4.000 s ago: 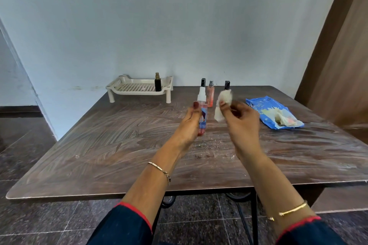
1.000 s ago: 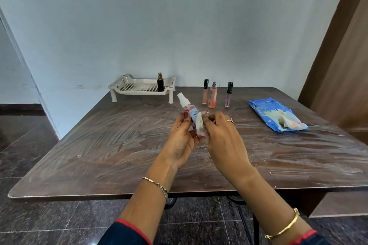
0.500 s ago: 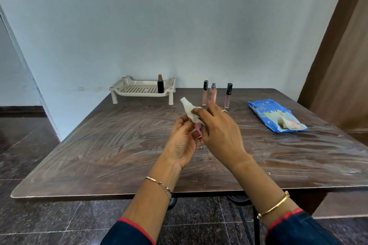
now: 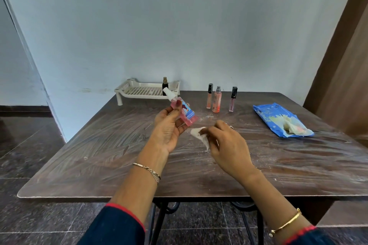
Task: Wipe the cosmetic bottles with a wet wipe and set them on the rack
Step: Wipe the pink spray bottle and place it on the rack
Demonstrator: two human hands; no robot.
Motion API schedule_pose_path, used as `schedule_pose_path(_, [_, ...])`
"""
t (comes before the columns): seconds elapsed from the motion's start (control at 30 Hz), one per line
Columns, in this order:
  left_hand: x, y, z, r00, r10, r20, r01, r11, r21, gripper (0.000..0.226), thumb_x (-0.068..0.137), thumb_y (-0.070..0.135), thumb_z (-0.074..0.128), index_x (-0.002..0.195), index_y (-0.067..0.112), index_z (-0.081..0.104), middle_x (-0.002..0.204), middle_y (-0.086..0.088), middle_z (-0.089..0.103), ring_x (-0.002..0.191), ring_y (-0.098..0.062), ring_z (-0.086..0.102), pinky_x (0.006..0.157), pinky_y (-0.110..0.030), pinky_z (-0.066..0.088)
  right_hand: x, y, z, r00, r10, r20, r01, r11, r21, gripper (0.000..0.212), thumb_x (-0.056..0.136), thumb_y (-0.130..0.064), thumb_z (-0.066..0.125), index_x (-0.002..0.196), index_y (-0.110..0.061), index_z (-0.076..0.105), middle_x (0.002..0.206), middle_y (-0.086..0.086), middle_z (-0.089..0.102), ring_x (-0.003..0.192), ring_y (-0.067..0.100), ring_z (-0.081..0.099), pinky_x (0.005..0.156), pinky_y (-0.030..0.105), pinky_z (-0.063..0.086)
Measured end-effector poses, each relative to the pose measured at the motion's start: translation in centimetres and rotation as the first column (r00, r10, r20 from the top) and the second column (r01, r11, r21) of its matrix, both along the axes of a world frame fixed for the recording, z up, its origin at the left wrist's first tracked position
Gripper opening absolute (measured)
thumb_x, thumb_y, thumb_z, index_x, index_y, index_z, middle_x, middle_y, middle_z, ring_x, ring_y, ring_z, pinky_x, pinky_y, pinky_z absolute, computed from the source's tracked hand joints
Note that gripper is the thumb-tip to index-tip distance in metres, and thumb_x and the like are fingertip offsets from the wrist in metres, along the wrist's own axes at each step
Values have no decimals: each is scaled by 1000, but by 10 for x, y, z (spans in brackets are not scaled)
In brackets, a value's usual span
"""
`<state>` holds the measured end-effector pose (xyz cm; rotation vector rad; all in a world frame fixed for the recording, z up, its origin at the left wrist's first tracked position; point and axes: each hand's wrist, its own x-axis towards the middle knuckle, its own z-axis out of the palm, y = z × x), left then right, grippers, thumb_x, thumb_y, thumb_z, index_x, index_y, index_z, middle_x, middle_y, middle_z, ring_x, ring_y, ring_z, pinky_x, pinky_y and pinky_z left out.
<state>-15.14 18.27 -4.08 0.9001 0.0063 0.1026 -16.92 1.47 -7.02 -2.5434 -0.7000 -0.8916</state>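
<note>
Both hands grip: left hand (image 4: 169, 127) clasps a tilted pink spray bottle (image 4: 184, 112), right hand (image 4: 229, 145) pinches a crumpled wet wipe (image 4: 199, 135), partly hidden.

Tabletop (image 4: 99, 155): dark wood-grain laminate, semi-gloss, streaked with whitish wipe smears and powdery specks at frame centre.
Rack (image 4: 139, 92), upper centre-left: cream moulded plastic, perforated deck, matt.
Spray bottle (image 4: 184, 112): translucent pink plastic, glossy printed label, white plastic cap.
Wet wipe (image 4: 200, 135): white non-woven cloth, crumpled, soft.
Wipe pack (image 4: 278, 120), right: blue plastic film, shiny, wrinkled.
Three slim bottles (image 4: 216, 99): clear, glossy, dark or metallic caps.
Floor (image 4: 29, 139): polished dark stone tiles.
</note>
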Motion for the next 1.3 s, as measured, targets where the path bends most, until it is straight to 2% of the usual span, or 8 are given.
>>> schedule_pose_path(0.07, [8, 10, 3, 998, 57, -20, -56, 997, 49, 20, 85, 13, 64, 102, 4, 63, 89, -11, 70, 77, -22, 70, 69, -37, 61, 8, 6, 6, 990, 29, -136, -5, 985, 171, 19, 87, -15, 60, 101, -25, 67, 86, -11, 55, 72, 8, 52, 58, 25, 45])
schedule_pose_path(0.23, [48, 48, 15, 968, 245, -48, -233, 955, 182, 29, 86, 12, 66, 112, 1, 60, 98, -11, 69, 84, -20, 67, 65, -31, 59, 33, 27, 20, 910, 233, -343, -62, 894, 444, 16, 88, -17, 60, 97, -28, 68, 83, -12, 65, 75, 4, 59, 67, 25, 50])
schedule_pose_path(0.4, [108, 86, 27, 914, 406, -30, -381, 880, 284, 37, 88, 16, 66, 118, 0, 53, 114, -19, 64, 100, -33, 65, 79, -50, 57, 64, 46, 27, 877, 268, -398, -98, 912, 398, 17, 88, -18, 60, 97, -29, 69, 79, -14, 65, 72, 4, 60, 67, 23, 50])
schedule_pose_path(0.5, [148, 103, 33, 882, 469, -42, -429, 838, 337, 35, 90, 12, 63, 121, -1, 52, 111, -18, 61, 92, -30, 64, 63, -42, 60, 93, 55, 28, 856, 274, -439, -91, 915, 393, 17, 88, -17, 59, 97, -28, 69, 82, -13, 68, 75, 7, 63, 71, 31, 53])
schedule_pose_path(0.6, [183, 111, 29, 877, 479, -38, -425, 810, 404, 22, 91, 11, 60, 111, 3, 55, 109, -15, 61, 93, -26, 63, 52, -30, 58, 118, 61, 25, 848, 260, -461, -77, 922, 378, 18, 88, -18, 59, 98, -28, 69, 81, -15, 66, 73, 3, 61, 66, 26, 49])
schedule_pose_path(0.83, [232, 123, 14, 868, 493, 59, -417, 660, 624, 34, 91, 18, 59, 119, 0, 52, 113, -17, 62, 94, -21, 59, 64, -23, 47, 157, 79, 20, 836, 249, -489, -75, 935, 347, 20, 88, -20, 57, 104, -24, 68, 80, -17, 62, 71, 0, 57, 64, 19, 44])
schedule_pose_path(1.0, [249, 127, 4, 856, 512, 72, -402, 571, 716, 40, 84, 26, 70, 116, 5, 56, 111, -11, 65, 101, -25, 63, 93, -40, 51, 171, 87, 14, 833, 237, -500, -67, 940, 335, 20, 88, -20, 58, 105, -24, 68, 82, -18, 61, 75, -2, 58, 66, 16, 44])
schedule_pose_path(1.3, [253, 127, 0, 845, 516, 142, -365, 361, 858, 48, 83, 31, 72, 118, 5, 51, 119, -13, 62, 108, -29, 59, 90, -33, 47, 178, 91, 8, 871, 201, -447, -8, 918, 398, 20, 88, -21, 59, 105, -23, 68, 88, -11, 67, 78, 2, 59, 67, 15, 44])
